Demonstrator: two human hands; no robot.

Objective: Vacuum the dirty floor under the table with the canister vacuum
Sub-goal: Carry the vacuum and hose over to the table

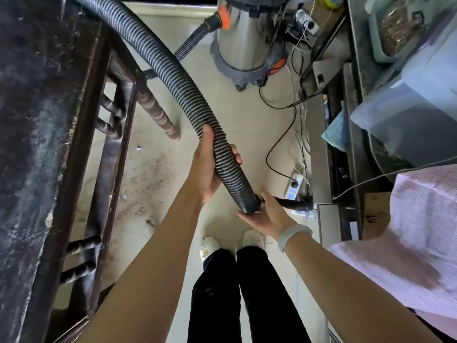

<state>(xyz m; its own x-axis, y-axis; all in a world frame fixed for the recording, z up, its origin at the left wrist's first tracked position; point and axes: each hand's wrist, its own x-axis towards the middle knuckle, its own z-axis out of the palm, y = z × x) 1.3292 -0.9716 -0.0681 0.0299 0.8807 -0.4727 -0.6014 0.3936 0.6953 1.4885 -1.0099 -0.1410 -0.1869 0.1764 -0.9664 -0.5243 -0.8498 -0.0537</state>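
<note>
Head cam, looking straight down: the left hand (207,167) is wrapped around a ribbed grey-black hose (188,87), thumb on one side and fingertips curling over the other. That hose is thick, corrugated and a bit shiny, and it arcs from the top left down to a smooth black nozzle end (293,203). The right hand (268,215) sits at that joint under the hose end, fingers mostly straight, so more cupping than gripping. The canister vacuum (247,40) stands up top, a brushed steel drum on a grey plastic base with orange bits. On the left is the dark, scuffed wooden desk (37,120) with turned legs, and the pale tile floor (148,174) under it is speckled with brown dirt. Thin black cables (279,147) and a white power strip (295,185) clutter the right side beside cluttered metal shelving (356,70).
</note>
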